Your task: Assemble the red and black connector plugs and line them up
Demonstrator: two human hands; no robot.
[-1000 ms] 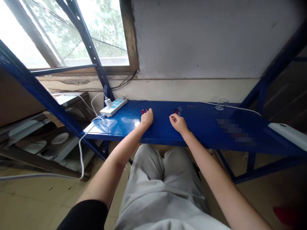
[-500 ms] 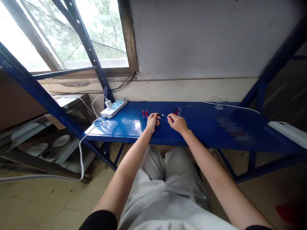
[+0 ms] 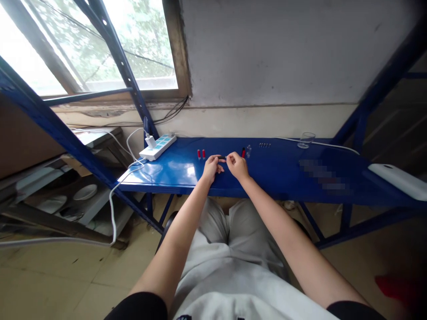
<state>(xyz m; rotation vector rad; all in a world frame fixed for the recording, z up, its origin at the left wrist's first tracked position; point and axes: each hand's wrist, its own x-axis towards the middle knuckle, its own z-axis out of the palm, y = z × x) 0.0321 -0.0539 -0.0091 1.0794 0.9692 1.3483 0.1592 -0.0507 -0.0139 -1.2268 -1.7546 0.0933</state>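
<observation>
My left hand [image 3: 211,167] is closed around a small black tube [image 3: 222,157], held level just above the blue table [image 3: 176,182]. My right hand [image 3: 237,165] is pinched shut at the tube's right end. Its fingertips hide that end and whatever may be between them. To the left of my hands, two small red tubes [image 3: 201,154] with pale lower ends stand upright. Just beyond my right hand are a red and black piece [image 3: 243,153] and some small clear pieces [image 3: 248,151]. Farther right, several tiny metal parts [image 3: 264,145] form a row.
A white power strip [image 3: 158,146] with a plug and cable lies at the table's left end. Toward the back right stands a clear glass cup [image 3: 306,140], with a white cable behind it. A white object [image 3: 398,180] rests on the right end. Blue posts frame both sides.
My right hand has moved left, closing the gap to the black tube, and its fingertips now meet the tube's right end. My left hand keeps its hold, nearly still.
</observation>
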